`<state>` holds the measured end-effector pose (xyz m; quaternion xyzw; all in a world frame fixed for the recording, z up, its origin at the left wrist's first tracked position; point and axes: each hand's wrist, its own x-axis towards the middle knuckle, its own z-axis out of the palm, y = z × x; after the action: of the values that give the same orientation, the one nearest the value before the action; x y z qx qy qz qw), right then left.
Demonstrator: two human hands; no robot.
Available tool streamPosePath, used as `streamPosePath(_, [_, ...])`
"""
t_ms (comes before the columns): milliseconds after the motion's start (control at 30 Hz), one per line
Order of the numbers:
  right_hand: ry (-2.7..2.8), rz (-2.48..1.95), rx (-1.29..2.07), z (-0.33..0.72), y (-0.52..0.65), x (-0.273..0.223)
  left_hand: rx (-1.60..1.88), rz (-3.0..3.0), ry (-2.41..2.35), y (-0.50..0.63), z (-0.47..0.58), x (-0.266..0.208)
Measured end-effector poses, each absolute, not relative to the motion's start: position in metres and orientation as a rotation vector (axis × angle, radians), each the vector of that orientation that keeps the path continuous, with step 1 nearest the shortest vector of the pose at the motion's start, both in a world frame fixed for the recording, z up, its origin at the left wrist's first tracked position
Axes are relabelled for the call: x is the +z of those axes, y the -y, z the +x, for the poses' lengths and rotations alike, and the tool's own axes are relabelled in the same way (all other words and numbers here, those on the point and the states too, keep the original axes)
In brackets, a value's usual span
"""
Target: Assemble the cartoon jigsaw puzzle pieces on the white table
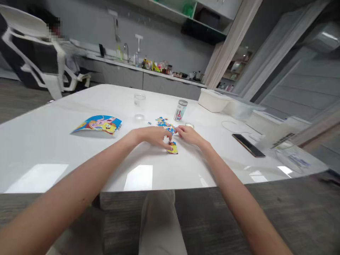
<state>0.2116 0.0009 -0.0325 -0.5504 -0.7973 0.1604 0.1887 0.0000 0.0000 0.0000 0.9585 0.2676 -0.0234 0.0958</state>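
A glossy white table (pixel 66 152) bears puzzle pieces (pixel 163 122), cabinets (pixel 130 77) behind

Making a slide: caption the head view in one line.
Left hand at a yellow puzzle section, right hand by loose pieces, on a white table.

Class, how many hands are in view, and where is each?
2 clearly visible: the left hand at the yellow puzzle section, the right hand beside the loose puzzle pieces. Any hands of the blurred person behind cannot be made out.
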Motion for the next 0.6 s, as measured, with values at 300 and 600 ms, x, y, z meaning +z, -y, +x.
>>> streamPosePath(300, [1.964, -1.712, 0.082, 0.217, -0.013, -0.053, -0.158, 2.996, -1.332, -0.016, -0.014, -0.012])
streamPosePath(600, [2.142, -1.638, 0.17, 0.216, -0.016, -0.056, -0.162, 3.023, -1.402, -0.022, -0.019, -0.018])
